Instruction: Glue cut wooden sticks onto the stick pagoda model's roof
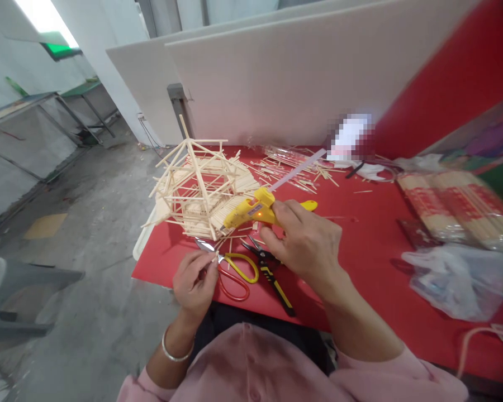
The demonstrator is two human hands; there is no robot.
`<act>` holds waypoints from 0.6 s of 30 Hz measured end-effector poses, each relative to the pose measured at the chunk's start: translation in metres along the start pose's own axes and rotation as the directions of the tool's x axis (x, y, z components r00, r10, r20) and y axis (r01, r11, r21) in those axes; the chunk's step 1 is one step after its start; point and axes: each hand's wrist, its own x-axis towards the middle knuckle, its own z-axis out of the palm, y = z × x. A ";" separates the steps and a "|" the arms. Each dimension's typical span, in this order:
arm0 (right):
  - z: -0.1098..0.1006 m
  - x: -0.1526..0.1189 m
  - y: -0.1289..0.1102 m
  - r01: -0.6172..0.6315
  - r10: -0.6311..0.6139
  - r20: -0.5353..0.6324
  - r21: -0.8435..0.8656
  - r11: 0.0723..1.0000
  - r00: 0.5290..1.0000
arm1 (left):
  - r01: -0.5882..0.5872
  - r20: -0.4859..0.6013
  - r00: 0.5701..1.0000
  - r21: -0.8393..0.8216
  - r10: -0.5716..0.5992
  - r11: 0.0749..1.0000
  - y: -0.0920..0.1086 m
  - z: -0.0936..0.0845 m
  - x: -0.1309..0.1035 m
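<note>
My right hand [304, 237] grips a yellow glue gun [251, 212], a long translucent glue stick [297, 170] rising from its back. The gun's nozzle points left and down, in front of a model built of thin wooden sticks [201, 190]. Just in front of the model, my left hand [196, 279] pinches a small piece of wooden stick [217, 255] between thumb and fingertips. Scissors with one red and one yellow handle loop [242, 268] lie beside that hand. Black and yellow pliers [276, 287] rest between my hands.
Loose sticks [293, 170] are scattered behind the gun on the red table [360, 240]. Packs of sticks [456, 206] and a crumpled plastic bag [461, 279] lie at the right. White boards [276, 78] stand behind. A grey stool [20, 290] is on the floor at left.
</note>
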 end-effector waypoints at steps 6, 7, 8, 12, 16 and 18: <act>-0.001 0.000 0.001 -0.004 0.004 0.028 -0.017 1.000 1.000 | 0.002 0.001 1.000 0.000 -0.002 1.000 0.000 -0.001 -0.001; -0.003 -0.001 0.002 -0.003 0.004 0.030 -0.019 1.000 1.000 | 0.003 0.002 1.000 -0.002 -0.003 1.000 0.000 -0.001 -0.001; -0.004 -0.002 0.003 -0.003 0.003 0.034 -0.021 1.000 0.999 | 0.005 0.003 1.000 -0.005 -0.005 1.000 0.000 -0.001 -0.001; -0.008 -0.005 0.005 0.001 0.000 0.053 -0.013 1.000 0.999 | -0.006 0.007 1.000 0.001 0.006 1.000 0.000 0.001 -0.001; -0.008 -0.006 0.005 -0.001 0.001 0.052 -0.007 1.000 0.999 | -0.015 0.011 1.000 -0.009 0.015 1.000 0.003 0.002 0.001; -0.007 -0.006 0.005 -0.006 0.007 0.047 -0.012 1.000 0.999 | -0.017 0.008 1.000 -0.014 0.017 1.000 0.003 0.002 0.001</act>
